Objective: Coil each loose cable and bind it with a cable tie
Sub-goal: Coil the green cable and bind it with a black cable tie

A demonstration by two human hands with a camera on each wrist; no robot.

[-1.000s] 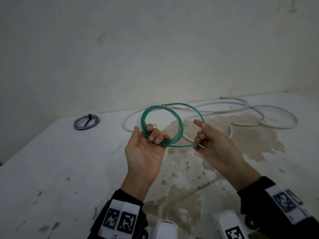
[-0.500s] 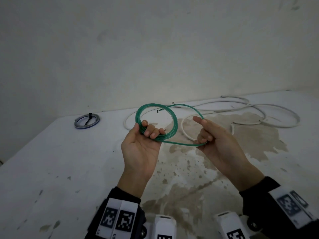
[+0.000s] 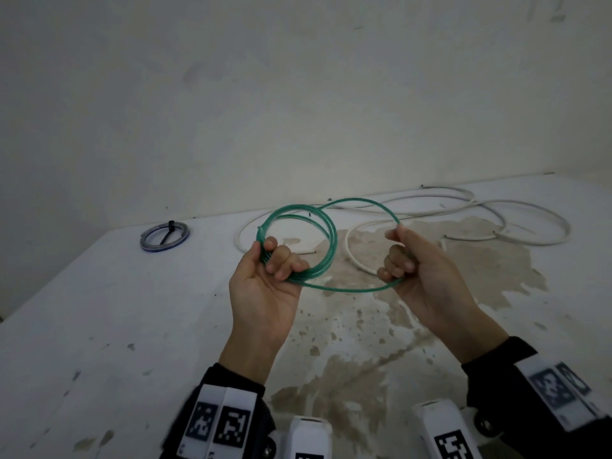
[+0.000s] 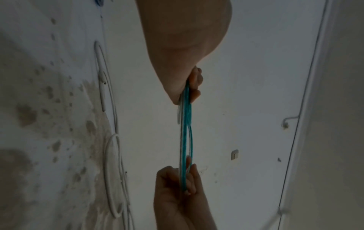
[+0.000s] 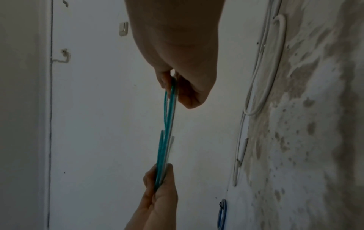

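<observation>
A thin green cable [image 3: 331, 240] hangs in the air between both hands above the table. My left hand [image 3: 275, 260] grips the small stack of coils with thumb and curled fingers. My right hand [image 3: 397, 256] holds the wider outer loop, fingers curled round its right side. In the left wrist view the green cable [image 4: 186, 132] runs edge-on from my left hand [image 4: 192, 87] down to my right hand [image 4: 185, 179]. The right wrist view shows the green cable [image 5: 167, 124] the same way, from my right hand [image 5: 175, 87] to my left hand [image 5: 159, 182].
A long loose white cable [image 3: 463, 220] sprawls across the back of the stained white table [image 3: 99, 326]. A grey-blue coil bound with a black tie [image 3: 164, 234] lies at the back left. A bare wall stands just behind the table.
My hands have moved apart, so the outer green loop is now stretched wider to the right. The left hand keeps its grip on the coils.
</observation>
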